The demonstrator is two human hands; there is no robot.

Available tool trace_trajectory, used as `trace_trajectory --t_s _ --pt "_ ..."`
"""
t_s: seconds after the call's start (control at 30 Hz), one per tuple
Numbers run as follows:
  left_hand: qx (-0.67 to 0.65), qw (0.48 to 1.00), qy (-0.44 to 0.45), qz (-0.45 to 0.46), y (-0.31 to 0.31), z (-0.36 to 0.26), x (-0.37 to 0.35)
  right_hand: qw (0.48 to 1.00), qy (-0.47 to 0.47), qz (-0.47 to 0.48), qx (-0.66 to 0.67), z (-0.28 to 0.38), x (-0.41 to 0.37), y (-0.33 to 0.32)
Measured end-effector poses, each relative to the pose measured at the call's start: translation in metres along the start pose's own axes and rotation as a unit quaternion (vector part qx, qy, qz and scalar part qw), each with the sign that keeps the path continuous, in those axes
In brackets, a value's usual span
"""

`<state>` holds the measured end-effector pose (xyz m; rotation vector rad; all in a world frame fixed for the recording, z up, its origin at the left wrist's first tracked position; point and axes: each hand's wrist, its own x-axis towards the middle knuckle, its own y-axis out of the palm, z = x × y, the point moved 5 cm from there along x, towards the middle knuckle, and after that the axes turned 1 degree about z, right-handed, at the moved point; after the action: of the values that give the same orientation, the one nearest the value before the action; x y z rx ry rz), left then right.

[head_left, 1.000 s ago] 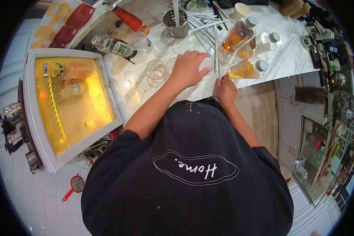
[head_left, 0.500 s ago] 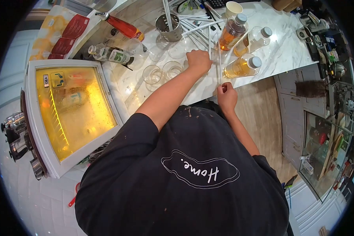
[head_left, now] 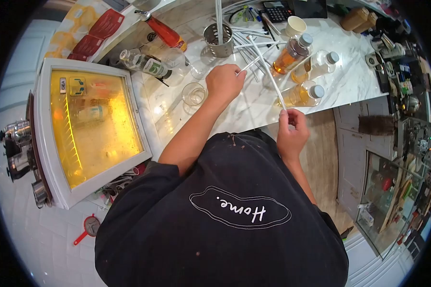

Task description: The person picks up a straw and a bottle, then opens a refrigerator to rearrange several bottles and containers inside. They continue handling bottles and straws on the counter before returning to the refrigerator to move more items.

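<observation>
My left hand (head_left: 225, 85) is closed on one end of a thin white straw (head_left: 255, 60) that points up and right over the marble counter (head_left: 244, 112). Near the counter's front edge, my right hand (head_left: 293, 134) pinches the lower end of another white straw (head_left: 272, 79), which slants up and left and crosses the first. Loose white straws (head_left: 246, 40) lie beyond, beside a perforated steel holder (head_left: 219, 47) with straws standing in it. A clear glass (head_left: 193, 94) stands left of my left hand. Right of the straws is a bottle of yellow liquid (head_left: 301, 94).
An amber bottle (head_left: 289, 55) and a mostly clear one (head_left: 318, 66) stand at the right, near a paper cup (head_left: 296, 26). At the left are a red bottle (head_left: 165, 32), a labelled bottle (head_left: 146, 64) and a yellow-lit glass-topped cabinet (head_left: 98, 129). A calculator (head_left: 277, 11) lies at the back.
My left hand has moved left, and my right hand has moved right and nearer to me. The straw in my right hand has gone from near vertical to slanted. The view has shifted slightly.
</observation>
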<state>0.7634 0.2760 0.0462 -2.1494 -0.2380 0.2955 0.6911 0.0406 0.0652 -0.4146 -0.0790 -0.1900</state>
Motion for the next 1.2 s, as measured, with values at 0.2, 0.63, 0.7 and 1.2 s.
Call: trace_trajectory --t_s 0.2,0.63,0.7,1.2 --pt "-0.053 0.994 -0.017 -0.095 -0.04 0.046 -0.027 0.996 -0.084 -0.034 0.016 0.058 0.029 -0.026" --pt "-0.133 0.965 -0.074 -0.214 -0.074 0.102 -0.03 0.964 -0.233 0.119 -0.038 0.149 0.135 0.007" --pt "-0.119 0.964 -0.066 -0.226 -0.079 0.106 -0.029 0.956 -0.249 0.151 -0.041 0.155 0.152 0.026" --pt "0.137 0.987 -0.061 -0.063 -0.137 0.082 0.037 0.865 -0.265 0.37 -0.213 0.138 0.255 0.19"
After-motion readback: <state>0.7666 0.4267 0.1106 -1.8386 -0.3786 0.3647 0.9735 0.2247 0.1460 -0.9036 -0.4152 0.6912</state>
